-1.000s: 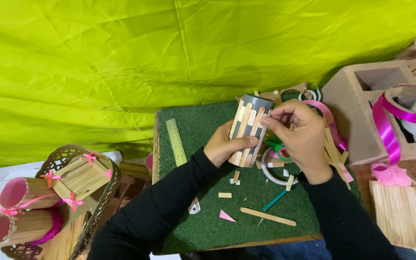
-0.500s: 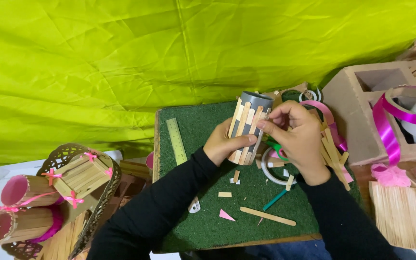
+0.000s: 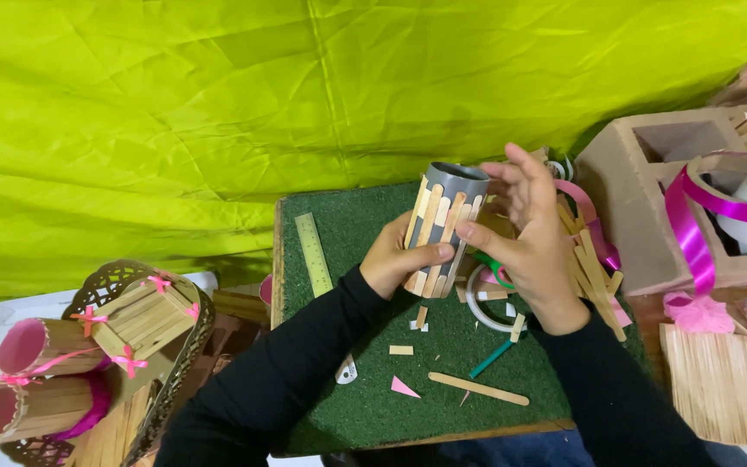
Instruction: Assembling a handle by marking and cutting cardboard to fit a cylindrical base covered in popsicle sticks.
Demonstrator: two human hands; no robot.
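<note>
1. Far left, a woven basket (image 3: 105, 285) holds finished stick-clad holders with pink ribbon bows; a green ruler (image 3: 313, 253) lies on the green turf mat (image 3: 365, 398) covering the table.
2. The left hand (image 3: 395, 259) comes in from below in a black sleeve, its fingers closed around the lower half of the grey tube (image 3: 444, 227), thumb across the front, holding it tilted above the mat's middle.
3. The tube is partly clad in flat wooden sticks. It looks light, hollow and rather stiff, though hard squeezing could likely dent it or shift sticks that are not yet firmly stuck. The lower, already covered part seems the safest place to grip.
4. The right hand (image 3: 529, 238) stands just right of the tube, wrist low, palm turned to it, fingers spread open; only the thumb tip touches the sticks. It grips nothing.
5. Further right lie loose sticks, a tape ring (image 3: 482, 304), a cardboard box (image 3: 650, 199), a spool of magenta ribbon (image 3: 702, 225) and a stack of sticks (image 3: 715, 385).
</note>
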